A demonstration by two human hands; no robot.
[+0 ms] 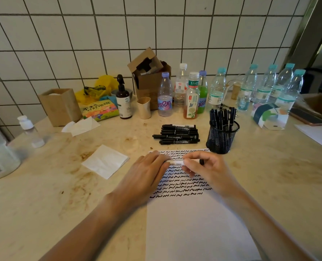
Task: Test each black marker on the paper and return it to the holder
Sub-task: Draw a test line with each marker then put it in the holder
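- Two bare hands meet over the top of a white paper (pixel 194 223) that lies on a stained beige bench (pixel 62 194).
- Between them they hold one marker (pixel 177 162) level, crosswise above the paper.
- Left hand (pixel 149 168) has its grip curled round the marker's left end.
- Right hand (pixel 201 166) pinches the marker's right part; a black tip shows past its fingers.
- Many rows of black wavy test strokes (pixel 182 185) fill the paper's upper part, partly under the hands.
- Beyond the paper, a pile of black markers (pixel 177 133) lies flat on the bench.
- Just right of that pile stands a black mesh holder (pixel 222 138), with more black markers upright in it.
- Left of the paper lies a folded white tissue (pixel 105 161).
- Several plastic bottles (pixel 216 91) and an open cardboard box (pixel 149 76) line the tiled wall behind.
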